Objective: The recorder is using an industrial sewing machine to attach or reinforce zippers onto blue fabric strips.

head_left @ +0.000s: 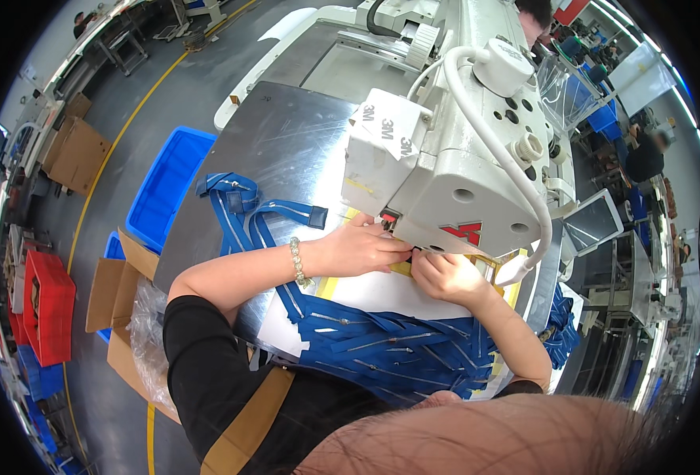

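Note:
A white sewing machine head point(461, 206) stands over a white and yellow work plate point(326, 293). My left hand point(378, 249), a bead bracelet at its wrist, lies under the head with fingers stretched out and slightly bent. Beside it my right hand point(441, 273) has its fingers curled on a small dark piece I cannot make out, near the needle area. Blue straps with silvery lines point(389, 348) are heaped below my hands, others point(231, 198) lie on the metal table point(279, 127) to the left, and a bunch point(560, 332) hangs at the right.
Blue bins point(160, 182), an open cardboard box point(120, 301) with clear plastic and red crates point(49, 313) stand left. A small screen point(591, 222) is mounted right of the machine. A co-worker's head point(534, 17) shows behind it; another person point(647, 158) is farther right.

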`<state>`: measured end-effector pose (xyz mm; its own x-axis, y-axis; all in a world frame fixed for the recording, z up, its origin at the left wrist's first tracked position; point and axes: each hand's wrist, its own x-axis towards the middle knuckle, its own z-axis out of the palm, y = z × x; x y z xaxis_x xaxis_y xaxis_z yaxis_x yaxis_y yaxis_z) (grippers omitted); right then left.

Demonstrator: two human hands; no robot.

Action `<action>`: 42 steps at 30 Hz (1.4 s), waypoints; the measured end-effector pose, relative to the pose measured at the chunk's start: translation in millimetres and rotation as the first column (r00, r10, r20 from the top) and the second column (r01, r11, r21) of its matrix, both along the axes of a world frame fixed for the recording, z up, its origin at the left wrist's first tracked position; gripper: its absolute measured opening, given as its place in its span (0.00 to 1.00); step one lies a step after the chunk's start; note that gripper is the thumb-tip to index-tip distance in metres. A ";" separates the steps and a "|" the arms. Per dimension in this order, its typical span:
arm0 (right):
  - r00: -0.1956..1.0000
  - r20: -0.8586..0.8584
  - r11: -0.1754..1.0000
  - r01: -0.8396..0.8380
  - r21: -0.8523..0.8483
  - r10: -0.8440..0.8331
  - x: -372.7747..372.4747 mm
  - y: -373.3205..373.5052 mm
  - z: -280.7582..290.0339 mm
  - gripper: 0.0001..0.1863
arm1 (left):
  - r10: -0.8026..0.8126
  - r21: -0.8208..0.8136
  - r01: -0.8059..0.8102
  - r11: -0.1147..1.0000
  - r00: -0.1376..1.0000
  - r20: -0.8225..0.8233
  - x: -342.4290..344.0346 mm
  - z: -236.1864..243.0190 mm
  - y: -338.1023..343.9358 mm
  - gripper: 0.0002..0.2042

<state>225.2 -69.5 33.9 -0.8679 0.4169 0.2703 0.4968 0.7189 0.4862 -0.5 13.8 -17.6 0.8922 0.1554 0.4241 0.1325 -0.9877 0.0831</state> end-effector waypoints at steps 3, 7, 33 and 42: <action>0.998 0.039 0.998 -0.057 0.008 0.057 1.1 2.1 -1.2 0.09 | -0.007 0.017 0.007 1.000 1.000 0.010 -0.2 -3.4 1.0 0.22; 0.998 0.034 0.998 -0.055 -0.016 0.055 3.1 3.4 1.4 0.09 | -0.023 0.061 0.019 0.998 0.998 0.061 -0.9 -3.6 3.5 0.23; 0.903 -0.348 0.843 0.030 -0.537 -0.254 28.2 -8.5 16.8 0.19 | -0.064 -0.126 0.057 0.990 0.997 -0.048 -1.8 0.5 3.9 0.21; 0.908 -0.371 0.837 -0.043 -0.545 -0.194 26.2 -4.3 12.2 0.23 | -0.054 -0.102 0.044 0.994 0.994 -0.094 -1.1 -0.9 2.3 0.22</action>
<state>251.5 -73.8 46.1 -0.6934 0.6559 0.2982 0.6225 0.7538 -0.2104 -1.5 16.0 -18.5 0.9359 0.1475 0.3200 0.0963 -0.9806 0.1705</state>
